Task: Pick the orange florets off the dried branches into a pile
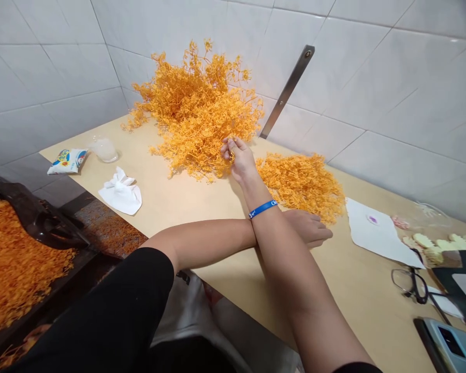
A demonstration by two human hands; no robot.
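My arms cross over the table, the right one on top. At the front edge of a large heap of orange dried flower sprigs [202, 114], my right hand [237, 158] is closed in a pinch. Bits of an orange sprig [232, 154] show between its fingers. A blue wristband [263, 208] circles that wrist. My left hand [308, 228] lies palm down on the table, fingers stretched out, beside a smaller pile of orange sprigs [301, 181]; part of it is hidden behind my right forearm.
On the left are a crumpled tissue [121, 192], a clear cup [104, 149] and a small packet [68, 161]. To the right lie white paper [382, 233], eyeglasses [415, 285] and a grey device [448, 342]. A metal bracket [287, 93] leans at the tiled wall. Orange material [19, 269] fills the lower left.
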